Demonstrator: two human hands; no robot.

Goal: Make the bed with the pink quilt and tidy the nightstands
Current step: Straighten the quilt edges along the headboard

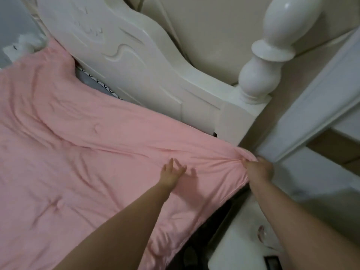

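The pink quilt (78,152) lies spread over the bed and reaches up to the white carved headboard (136,61). My right hand (260,169) is closed on the quilt's corner beside the bed post, and the fabric bunches into tight folds there. My left hand (172,171) hovers just over the quilt with fingers spread, a little left of that corner. A white nightstand (239,230) stands below my right arm, beside the bed.
A turned white bed post (272,45) rises at the headboard's end. A white door frame or trim (311,114) runs along the right. A grey patterned pillow (93,82) peeks out between quilt and headboard. Small items (261,232) and a dark object (272,261) sit on the nightstand.
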